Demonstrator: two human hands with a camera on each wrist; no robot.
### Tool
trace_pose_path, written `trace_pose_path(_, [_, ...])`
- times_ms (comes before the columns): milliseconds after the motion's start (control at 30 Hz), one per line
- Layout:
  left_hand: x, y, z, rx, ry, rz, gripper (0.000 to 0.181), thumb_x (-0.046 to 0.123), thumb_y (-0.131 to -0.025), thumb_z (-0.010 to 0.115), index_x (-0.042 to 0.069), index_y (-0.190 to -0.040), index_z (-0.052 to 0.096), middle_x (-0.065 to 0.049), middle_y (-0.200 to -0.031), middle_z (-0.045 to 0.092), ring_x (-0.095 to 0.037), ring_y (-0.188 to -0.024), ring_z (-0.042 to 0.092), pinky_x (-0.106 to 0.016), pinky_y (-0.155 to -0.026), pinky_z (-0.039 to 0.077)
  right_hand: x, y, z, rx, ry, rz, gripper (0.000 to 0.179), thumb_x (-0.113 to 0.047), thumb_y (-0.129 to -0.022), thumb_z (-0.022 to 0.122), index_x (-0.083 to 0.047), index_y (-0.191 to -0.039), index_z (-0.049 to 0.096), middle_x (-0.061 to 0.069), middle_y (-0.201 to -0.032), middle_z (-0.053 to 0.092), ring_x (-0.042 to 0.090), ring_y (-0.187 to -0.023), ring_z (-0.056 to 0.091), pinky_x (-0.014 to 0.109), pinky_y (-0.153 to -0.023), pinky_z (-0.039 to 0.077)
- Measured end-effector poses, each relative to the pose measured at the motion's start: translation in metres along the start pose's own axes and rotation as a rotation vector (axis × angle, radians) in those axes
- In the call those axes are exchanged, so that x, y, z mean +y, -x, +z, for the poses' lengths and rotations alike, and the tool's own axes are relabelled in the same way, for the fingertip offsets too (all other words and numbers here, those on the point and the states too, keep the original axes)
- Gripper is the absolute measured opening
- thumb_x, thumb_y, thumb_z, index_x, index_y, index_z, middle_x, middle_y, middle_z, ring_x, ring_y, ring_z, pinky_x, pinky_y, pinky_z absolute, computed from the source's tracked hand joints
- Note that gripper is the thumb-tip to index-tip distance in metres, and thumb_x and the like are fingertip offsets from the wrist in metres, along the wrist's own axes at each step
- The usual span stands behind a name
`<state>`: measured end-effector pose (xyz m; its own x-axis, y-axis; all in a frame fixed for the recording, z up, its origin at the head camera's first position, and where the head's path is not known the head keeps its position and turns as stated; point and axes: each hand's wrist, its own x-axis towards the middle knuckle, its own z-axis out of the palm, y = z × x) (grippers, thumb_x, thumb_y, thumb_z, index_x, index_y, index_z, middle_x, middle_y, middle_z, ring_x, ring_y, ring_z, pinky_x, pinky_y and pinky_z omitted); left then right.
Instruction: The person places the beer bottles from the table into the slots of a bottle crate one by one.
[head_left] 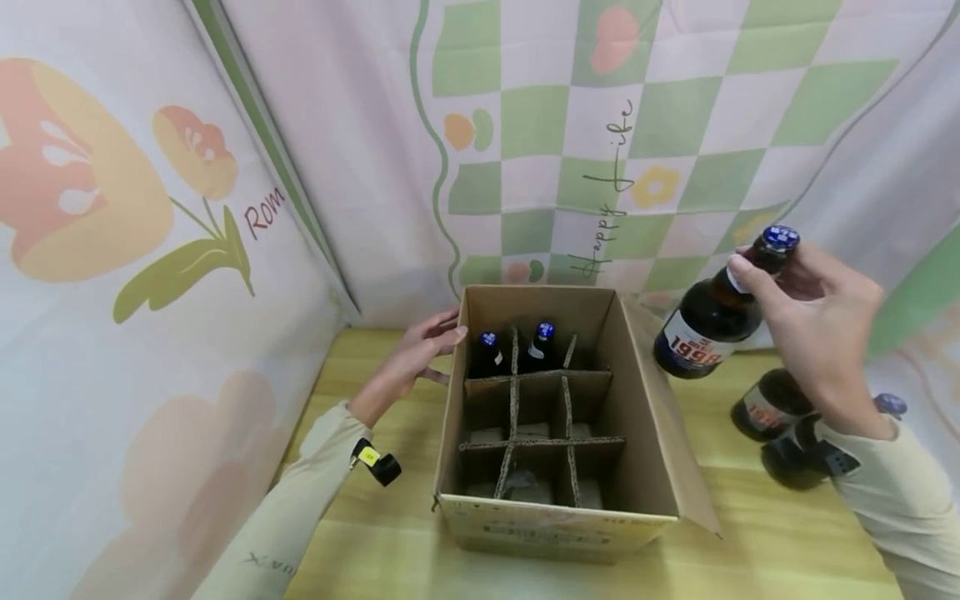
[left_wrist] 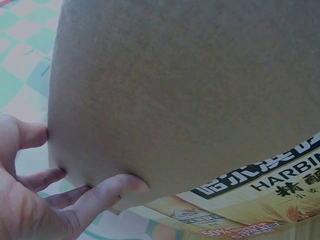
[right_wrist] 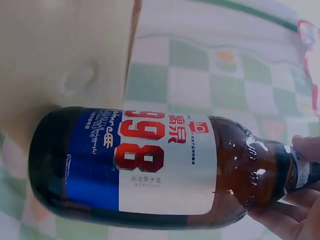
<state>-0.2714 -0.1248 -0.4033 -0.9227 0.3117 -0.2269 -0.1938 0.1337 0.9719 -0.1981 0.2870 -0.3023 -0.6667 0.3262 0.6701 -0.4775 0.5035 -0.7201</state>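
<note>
My right hand point(head_left: 825, 317) grips a brown beer bottle point(head_left: 708, 325) by its neck, just under the blue cap. The bottle hangs tilted beside the right rim of a cardboard carton point(head_left: 555, 527), its base toward the box. Across its white and blue label point(right_wrist: 167, 160) run red numerals. Extended fingers of my left hand point(head_left: 412, 354) touch the carton's left side near the back corner; up close, they press against a plain brown flap point(left_wrist: 165, 90). Cardboard dividers point(head_left: 540, 442) split the carton, and blue-capped bottles point(head_left: 489, 354) stand in the back row's left and middle compartments.
To the right, below my right wrist, more bottles point(head_left: 768, 406) stand on the wooden table point(head_left: 375, 533), partly hidden by my arm. A flap point(head_left: 678, 450) sticks out from the carton's right side. Printed curtains point(head_left: 360, 158) enclose the table's back and left.
</note>
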Motion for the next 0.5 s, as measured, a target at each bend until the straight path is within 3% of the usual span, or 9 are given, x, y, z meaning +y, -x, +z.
trace_pose_path(167, [0.003,0.001,0.001,-0.003,-0.003,0.010,0.071,0.033,-0.104,0.065,0.020,-0.166,0.032,-0.010,-0.167,0.037,-0.040,-0.145,0.047,-0.041,-0.077,0.067,-0.024,0.002,0.013,0.018,-0.135,-0.104,0.023,0.003,-0.088,0.080,0.013,-0.108,0.075,-0.004,-0.097,0.081,0.004,-0.080,0.074,0.011,-0.076,0.059])
trace_pose_path(300, [0.002,0.002,0.000,0.006,-0.003,0.017,0.071,0.033,-0.105,0.064,0.019,-0.166,0.032,-0.009,-0.168,0.037,-0.040,-0.145,0.047,-0.041,-0.077,0.067,-0.032,-0.003,0.025,0.002,-0.158,-0.217,0.022,0.005,-0.087,0.079,0.012,-0.108,0.076,0.003,-0.099,0.081,0.005,-0.079,0.074,0.012,-0.073,0.059])
trace_pose_path(500, [-0.002,0.001,0.001,0.008,0.004,0.008,0.071,0.034,-0.104,0.065,0.020,-0.166,0.033,-0.009,-0.167,0.038,-0.040,-0.145,0.047,-0.040,-0.074,0.067,-0.042,-0.003,0.032,-0.019,-0.168,-0.248,0.026,0.007,-0.085,0.080,0.009,-0.111,0.077,0.004,-0.100,0.081,0.005,-0.080,0.075,0.013,-0.072,0.060])
